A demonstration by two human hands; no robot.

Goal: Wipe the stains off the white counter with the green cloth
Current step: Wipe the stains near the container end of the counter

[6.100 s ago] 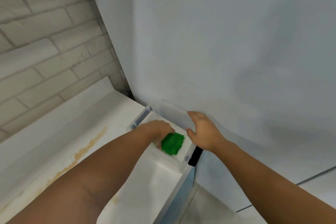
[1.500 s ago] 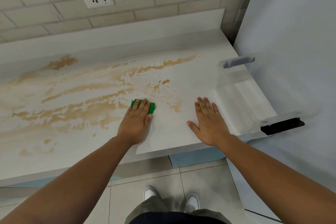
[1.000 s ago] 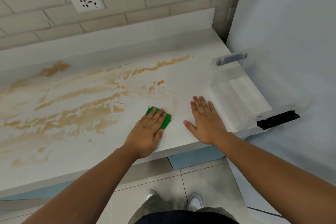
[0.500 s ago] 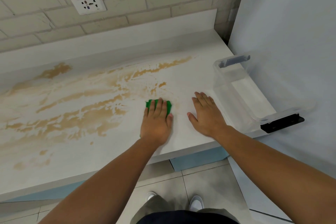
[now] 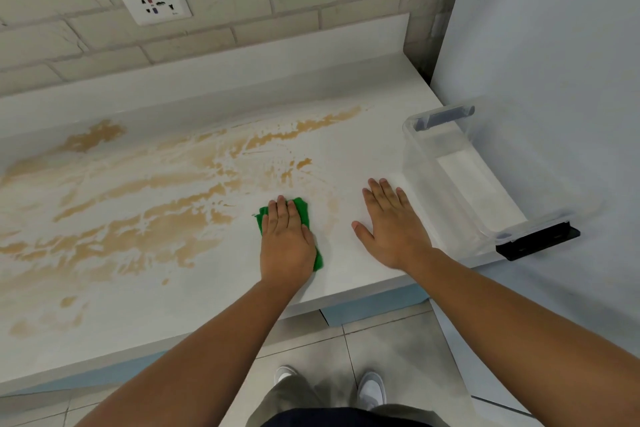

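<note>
Green cloth point(image 5: 300, 207) pressed flat on the white table point(image 5: 349, 149) under the left hand point(image 5: 287, 243), peeking out beyond the fingertips and past the little-finger side. Left fingers point(image 5: 282, 210) held close together, laid flat over the cloth rather than curled around it. Right hand point(image 5: 389, 224) resting palm down on bare table just right of the cloth, fingers point(image 5: 382, 192) spread, holding nothing. Tan stains point(image 5: 145, 218) spread wide to the left of the left fingers and ahead of them. Clear plastic bin point(image 5: 460, 184) just right of the right fingers. Wall socket point(image 5: 154, 2) on brick beyond.
</note>
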